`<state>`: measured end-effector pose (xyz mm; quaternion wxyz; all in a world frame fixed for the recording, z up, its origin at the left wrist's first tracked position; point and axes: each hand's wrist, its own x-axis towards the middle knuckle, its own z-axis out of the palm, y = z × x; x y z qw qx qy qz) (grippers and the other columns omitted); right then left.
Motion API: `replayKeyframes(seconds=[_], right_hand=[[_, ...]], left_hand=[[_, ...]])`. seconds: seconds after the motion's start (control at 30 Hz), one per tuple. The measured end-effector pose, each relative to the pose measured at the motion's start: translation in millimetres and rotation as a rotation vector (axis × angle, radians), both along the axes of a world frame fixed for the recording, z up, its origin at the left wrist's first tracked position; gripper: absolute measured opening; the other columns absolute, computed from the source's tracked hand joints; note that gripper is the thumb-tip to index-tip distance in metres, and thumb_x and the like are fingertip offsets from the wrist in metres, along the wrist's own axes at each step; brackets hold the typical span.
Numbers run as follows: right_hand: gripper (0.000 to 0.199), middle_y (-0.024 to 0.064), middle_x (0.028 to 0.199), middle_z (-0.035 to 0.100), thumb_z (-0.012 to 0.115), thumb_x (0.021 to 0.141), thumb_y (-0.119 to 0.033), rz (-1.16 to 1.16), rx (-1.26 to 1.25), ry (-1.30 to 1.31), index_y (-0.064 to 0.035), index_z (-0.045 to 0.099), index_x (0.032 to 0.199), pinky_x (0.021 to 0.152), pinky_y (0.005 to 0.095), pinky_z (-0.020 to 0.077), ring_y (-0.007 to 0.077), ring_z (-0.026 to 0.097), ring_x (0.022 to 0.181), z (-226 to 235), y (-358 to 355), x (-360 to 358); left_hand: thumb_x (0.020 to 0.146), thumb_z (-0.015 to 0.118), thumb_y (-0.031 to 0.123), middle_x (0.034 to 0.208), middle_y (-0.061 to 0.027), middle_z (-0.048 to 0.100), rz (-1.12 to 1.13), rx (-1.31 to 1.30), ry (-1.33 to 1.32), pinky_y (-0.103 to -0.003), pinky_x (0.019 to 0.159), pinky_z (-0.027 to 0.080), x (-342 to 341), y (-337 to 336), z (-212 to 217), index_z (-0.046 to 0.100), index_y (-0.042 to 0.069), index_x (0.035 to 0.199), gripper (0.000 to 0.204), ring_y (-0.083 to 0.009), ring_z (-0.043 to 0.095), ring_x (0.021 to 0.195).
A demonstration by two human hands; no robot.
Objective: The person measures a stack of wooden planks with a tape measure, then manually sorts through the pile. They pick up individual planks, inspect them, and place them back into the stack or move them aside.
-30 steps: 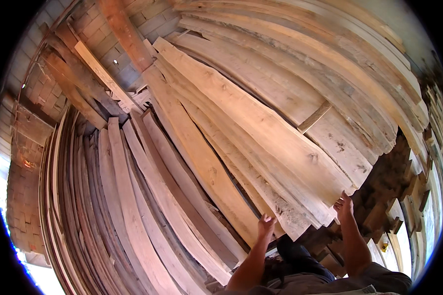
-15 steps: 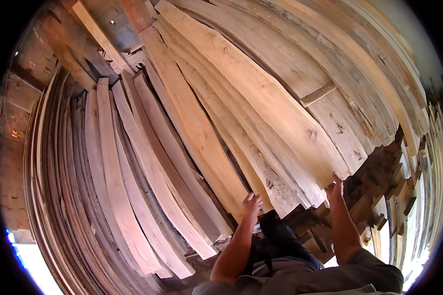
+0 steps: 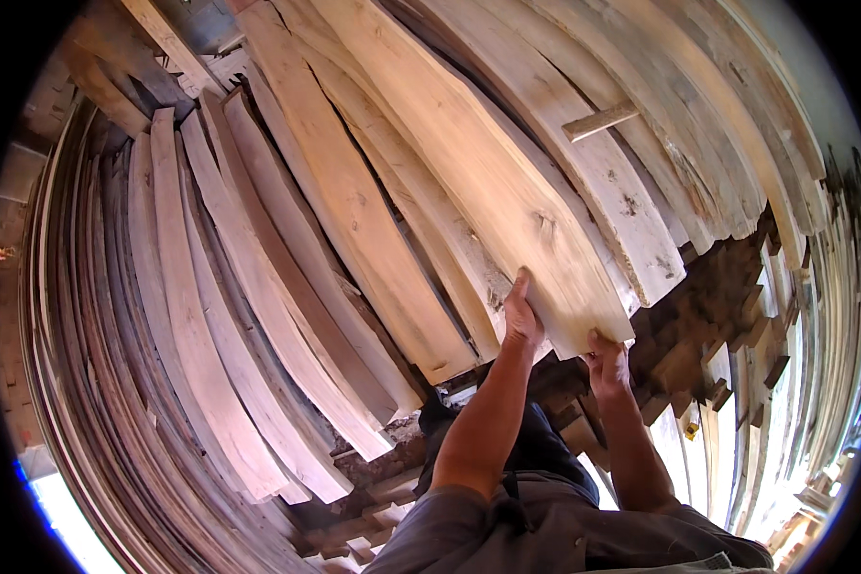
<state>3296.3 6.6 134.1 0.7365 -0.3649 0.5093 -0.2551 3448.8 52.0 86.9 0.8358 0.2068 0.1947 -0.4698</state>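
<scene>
A long, pale wooden board (image 3: 493,177) with a dark knot close to its near end slopes away from me over the other planks. My left hand (image 3: 522,314) grips its left edge, the thumb lying on top. At the near end, my right hand (image 3: 607,362) is closed round the board with its thumb over the upper face. The fingers of both hands are mostly hidden beneath the wood. Left of this board lies another wide yellowish plank (image 3: 364,206). To the right is a plank (image 3: 631,210) with dark spots near its end.
A small wooden strip (image 3: 600,121) lies crosswise on the planks at right. Pinkish planks (image 3: 225,354) lean at left beside a dense row of boards on edge (image 3: 86,316). Stacked board ends (image 3: 689,373) jut out at lower right. A post (image 3: 167,43) stands at the far left.
My left hand has moved right, from the neighbouring planks to the board's left edge. My right hand has come left and nearer. The board's near end has shifted toward me and left over its neighbours.
</scene>
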Motion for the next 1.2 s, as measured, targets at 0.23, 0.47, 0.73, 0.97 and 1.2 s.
replayKeyframes(seconds=[0.23,0.47,0.73,0.97,1.2], right_hand=[[0.010,-0.0031,0.073,0.056,0.060,0.086,-0.018,0.254,-0.138,0.058,-0.0084,0.060,0.082,0.052,0.0282,0.0400,0.0125,0.054,0.063,-37.5,-10.3,-61.2],[0.024,0.0024,0.077,0.059,0.051,0.090,-0.021,0.236,0.277,0.164,-0.0036,0.065,0.098,0.064,0.0311,0.0468,0.0165,0.057,0.069,-52.5,18.0,-139.5],[0.030,0.0091,0.105,0.062,0.055,0.086,-0.023,-0.093,0.574,-0.023,-0.0082,0.059,0.112,0.084,0.0407,0.0500,0.0275,0.060,0.100,-84.1,28.7,-139.3],[0.026,0.0018,0.088,0.058,0.060,0.082,-0.026,-0.249,0.154,0.063,-0.0101,0.058,0.103,0.067,0.0319,0.0473,0.0148,0.058,0.081,-38.6,-54.7,-134.2],[0.019,0.0069,0.079,0.057,0.059,0.084,-0.018,-0.069,0.319,0.043,-0.0056,0.055,0.098,0.063,0.0345,0.0511,0.0225,0.059,0.070,-107.3,21.2,-176.7]], left_hand=[[0.100,0.042,0.047,0.125,-0.0153,0.057,-0.085,0.234,0.015,-0.044,0.100,0.042,-32.2,2.2,16.8,0.049,-0.003,0.129,0.059,-0.0303,0.055,0.112],[0.095,0.056,0.040,0.118,-0.0172,0.062,-0.115,0.748,-0.122,-0.036,0.089,0.048,-123.5,36.1,-38.4,0.058,-0.009,0.120,0.055,-0.0268,0.061,0.097],[0.088,0.066,0.032,0.120,-0.0153,0.063,-0.310,0.827,-0.211,-0.031,0.093,0.044,-138.3,49.4,-81.8,0.062,-0.007,0.118,0.050,-0.0229,0.058,0.103],[0.088,0.065,0.022,0.106,-0.0096,0.065,-0.555,0.480,-0.474,-0.033,0.080,0.049,-113.0,14.3,-59.4,0.062,0.003,0.108,0.027,-0.0211,0.062,0.099],[0.073,0.076,0.035,0.129,-0.0291,0.052,-0.272,1.546,-0.504,-0.045,0.099,0.043,-49.3,203.7,-251.0,0.042,-0.006,0.135,0.081,-0.0383,0.054,0.116]])
